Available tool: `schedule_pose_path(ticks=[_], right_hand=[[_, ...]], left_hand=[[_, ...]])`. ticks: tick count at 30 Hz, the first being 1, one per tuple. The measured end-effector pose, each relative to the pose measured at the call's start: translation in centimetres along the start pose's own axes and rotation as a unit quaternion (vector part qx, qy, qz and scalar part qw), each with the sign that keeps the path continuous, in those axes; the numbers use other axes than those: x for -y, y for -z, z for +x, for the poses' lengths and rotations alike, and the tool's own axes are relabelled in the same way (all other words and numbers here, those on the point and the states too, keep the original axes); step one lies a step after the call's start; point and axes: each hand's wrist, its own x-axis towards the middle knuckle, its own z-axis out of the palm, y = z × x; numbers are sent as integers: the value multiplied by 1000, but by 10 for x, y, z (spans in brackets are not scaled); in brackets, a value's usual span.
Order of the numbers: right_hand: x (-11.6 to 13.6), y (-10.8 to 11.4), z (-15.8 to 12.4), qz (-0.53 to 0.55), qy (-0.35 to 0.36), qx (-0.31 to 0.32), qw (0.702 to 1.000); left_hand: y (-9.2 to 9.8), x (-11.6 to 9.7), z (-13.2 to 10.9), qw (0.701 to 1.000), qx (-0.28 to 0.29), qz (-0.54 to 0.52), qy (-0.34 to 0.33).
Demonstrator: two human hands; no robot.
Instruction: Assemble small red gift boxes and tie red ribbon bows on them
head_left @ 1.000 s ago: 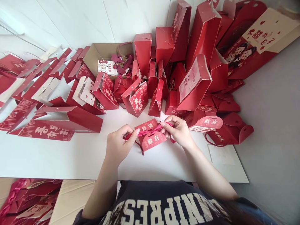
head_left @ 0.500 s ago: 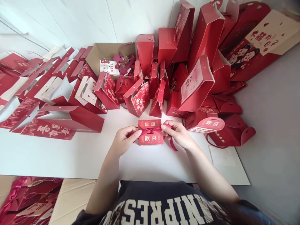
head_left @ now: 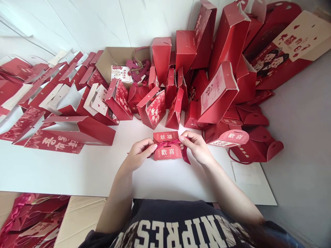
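Observation:
A small red gift box (head_left: 169,155) with gold Chinese lettering lies on the white table (head_left: 103,172) in front of me. A dark pink ribbon (head_left: 167,143) crosses its top and is knotted or looped near the middle. At the box's left side, my left hand (head_left: 141,151) pinches the ribbon between thumb and fingers. My right hand (head_left: 195,144) pinches the ribbon at the box's upper right corner. One ribbon tail hangs down below the right fingers onto the table.
Red paper gift bags (head_left: 64,137) crowd the left and back of the table. Behind them an open cardboard box (head_left: 106,62) holds ribbons and cards. More red boxes (head_left: 253,141) stand on the right against the grey wall. A carton of red packages (head_left: 38,217) sits below the table's front edge.
The ribbon across the box is drawn straighter between my hands. The tail under my right hand has shifted slightly left, and a ribbon end now shows left of my left hand.

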Motion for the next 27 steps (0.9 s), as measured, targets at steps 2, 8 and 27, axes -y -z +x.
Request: schedule_pose_path(ticks=[2, 8, 27], right_hand=[[-4, 0, 1, 4, 9, -10, 1000], [-10, 1, 2, 12, 23, -19, 999], [-1, 15, 4, -63, 18, 33, 997]], left_hand=[[0, 0, 0, 1000, 8, -10, 2], [2, 6, 0, 999, 1, -33, -2], [12, 13, 2, 998, 17, -62, -4]])
